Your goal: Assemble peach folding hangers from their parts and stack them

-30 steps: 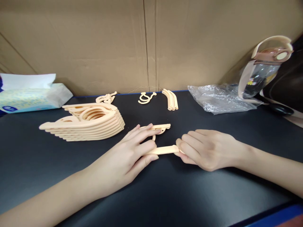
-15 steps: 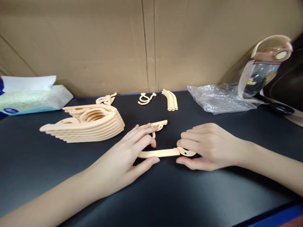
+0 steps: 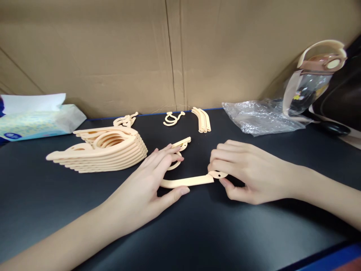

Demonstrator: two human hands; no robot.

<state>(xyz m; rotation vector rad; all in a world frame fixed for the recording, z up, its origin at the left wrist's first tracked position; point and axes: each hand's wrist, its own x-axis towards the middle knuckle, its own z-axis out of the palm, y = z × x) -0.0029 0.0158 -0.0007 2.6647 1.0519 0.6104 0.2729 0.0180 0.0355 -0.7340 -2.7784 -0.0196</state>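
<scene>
A cream plastic folding clothes hanger (image 3: 187, 181) lies on the black table in front of me. Over its left part rests my left hand (image 3: 153, 171), thumb along the near arm and fingers across the far arm, gripping it; the palm hides the bend. The far arm (image 3: 182, 143) pokes out beyond the fingertips, and part of a ring shows between the arms. My right hand (image 3: 242, 169) pinches a small end piece with a hole (image 3: 218, 175) at the near arm's right end. That piece sits tilted against the arm.
To the left is a stack of folded hangers (image 3: 113, 156), with loose hook parts (image 3: 124, 120) behind it. Further back lie another hook part (image 3: 173, 119) and several curved arm pieces (image 3: 201, 119). A tissue pack (image 3: 42, 118), a clear plastic bag (image 3: 262, 118) and a bottle (image 3: 316, 82) stand around.
The end piece in my right hand has turned against the near arm, its free end higher. The far arm has shifted left and away, and more of the ring shows.
</scene>
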